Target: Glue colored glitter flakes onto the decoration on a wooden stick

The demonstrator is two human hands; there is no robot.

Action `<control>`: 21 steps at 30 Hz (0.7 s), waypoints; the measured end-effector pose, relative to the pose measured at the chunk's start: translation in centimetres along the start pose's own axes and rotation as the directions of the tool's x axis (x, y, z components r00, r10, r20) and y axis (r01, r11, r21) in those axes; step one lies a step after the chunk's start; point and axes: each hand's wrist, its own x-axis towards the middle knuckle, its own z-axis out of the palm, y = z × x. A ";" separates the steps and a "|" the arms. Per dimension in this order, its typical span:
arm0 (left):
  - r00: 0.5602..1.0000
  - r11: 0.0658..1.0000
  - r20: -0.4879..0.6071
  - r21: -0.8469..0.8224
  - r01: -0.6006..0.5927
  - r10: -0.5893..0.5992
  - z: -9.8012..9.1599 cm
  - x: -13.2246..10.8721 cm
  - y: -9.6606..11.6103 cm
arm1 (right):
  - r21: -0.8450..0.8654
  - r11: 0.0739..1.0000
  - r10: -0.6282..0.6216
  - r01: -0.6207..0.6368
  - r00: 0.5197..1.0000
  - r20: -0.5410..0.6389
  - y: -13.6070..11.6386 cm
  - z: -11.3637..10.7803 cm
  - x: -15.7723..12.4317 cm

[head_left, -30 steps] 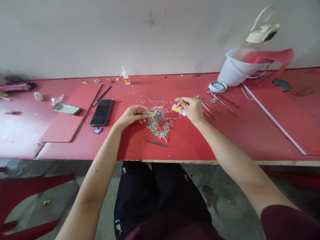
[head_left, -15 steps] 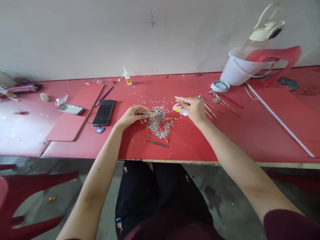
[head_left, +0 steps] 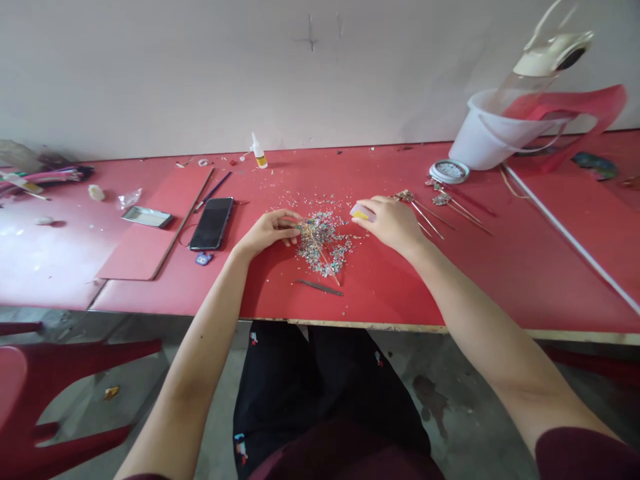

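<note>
My left hand [head_left: 276, 231] pinches the ornamented end of a thin gold hairpin [head_left: 327, 262], whose stick slants toward me over a pile of small shiny chips [head_left: 320, 250]. The ornament is mostly hidden by my fingers. My right hand [head_left: 393, 223] is closed around a small white glue bottle [head_left: 361, 214] with a yellow label, just right of the pile. Its nozzle is not clearly visible. Dark tweezers [head_left: 320, 288] lie on the red table in front of the chips.
More hairpins [head_left: 425, 217] lie right of my right hand, below a round tin [head_left: 449, 171]. A white bucket [head_left: 480, 133] holds a bottle. Another glue bottle [head_left: 260, 157] stands at the back. A phone [head_left: 212, 223], a brush [head_left: 213, 190] and a small tray [head_left: 147, 217] lie left.
My right hand has closed on the glue bottle, which lay tilted by its fingers before. My left hand keeps its pinch on the hairpin. The view has shifted slightly.
</note>
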 end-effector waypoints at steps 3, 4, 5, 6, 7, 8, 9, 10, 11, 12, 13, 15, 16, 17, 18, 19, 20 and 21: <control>1.000 1.000 0.005 -0.011 -0.003 0.003 0.0 0.0 0.0 | 0.367 0.922 0.168 -0.122 0.981 -0.096 -0.5 -0.3 0.5; 1.000 1.000 0.006 -0.009 -0.001 0.001 0.0 0.0 -0.1 | 0.500 0.849 0.241 -0.168 0.967 -0.085 -0.7 -0.2 0.7; 1.000 1.000 0.005 -0.006 0.000 0.000 0.0 0.0 -0.1 | 0.618 0.755 0.311 -0.219 0.949 -0.043 -0.8 -0.1 0.8; 1.000 1.000 0.004 -0.002 0.000 0.000 0.0 0.0 -0.1 | 0.711 0.648 0.369 -0.273 0.929 0.021 -0.9 0.1 1.0; 1.000 1.000 0.004 0.002 0.000 0.000 0.0 0.0 -0.1 | 0.780 0.537 0.410 -0.322 0.907 0.093 -1.0 0.3 1.1; 1.000 1.000 0.004 0.003 -0.001 0.001 0.0 0.0 0.0 | 0.827 0.429 0.434 -0.364 0.886 0.165 -1.1 0.5 1.1; 1.000 1.000 0.004 0.003 -0.003 0.003 0.0 0.0 0.0 | 0.858 0.329 0.444 -0.395 0.867 0.229 -1.2 0.7 1.1; 1.000 1.000 0.004 0.002 -0.006 0.006 0.1 0.0 0.0 | 0.876 0.239 0.445 -0.420 0.849 0.285 -1.4 0.8 1.2; 1.000 1.000 0.003 0.001 -0.009 0.009 0.1 0.0 0.0 | 0.886 0.157 0.446 -0.437 0.832 0.331 -1.6 0.8 1.1; 1.000 1.000 0.003 -0.001 -0.011 0.011 0.1 0.0 0.1 | 0.889 0.086 0.447 -0.450 0.815 0.369 -1.9 0.9 1.1; 1.000 1.000 0.003 -0.003 -0.013 0.013 0.1 0.1 0.1 | 0.889 0.031 0.446 -0.457 0.802 0.397 -2.1 0.9 1.1; 1.000 1.000 0.004 -0.005 -0.016 0.016 0.1 0.1 0.0 | 0.893 -0.017 0.437 -0.450 0.800 0.411 -2.6 1.1 1.0; 1.000 1.000 0.006 -0.005 -0.017 0.017 0.1 0.1 0.0 | 0.901 -0.015 0.429 -0.434 0.811 0.398 -2.8 1.2 0.9; 1.000 1.000 0.010 -0.006 -0.019 0.019 0.1 0.1 0.0 | 0.910 -0.004 0.419 -0.415 0.826 0.378 -3.0 1.4 0.9; 1.000 1.000 0.014 -0.007 -0.019 0.019 0.2 0.1 0.0 | 0.919 0.009 0.409 -0.394 0.840 0.356 -3.2 1.6 0.8; 1.000 1.000 0.019 -0.007 -0.019 0.019 0.2 0.1 0.0 | 0.927 0.015 0.402 -0.375 0.851 0.337 -3.4 1.8 0.8; 1.000 1.000 0.024 -0.007 -0.018 0.018 0.2 0.1 0.0 | 0.932 0.012 0.399 -0.362 0.857 0.327 -3.6 2.1 0.7; 0.999 1.000 0.030 -0.006 -0.018 0.018 0.3 0.0 0.0 | 0.935 -0.001 0.397 -0.356 0.858 0.327 -3.7 2.3 0.6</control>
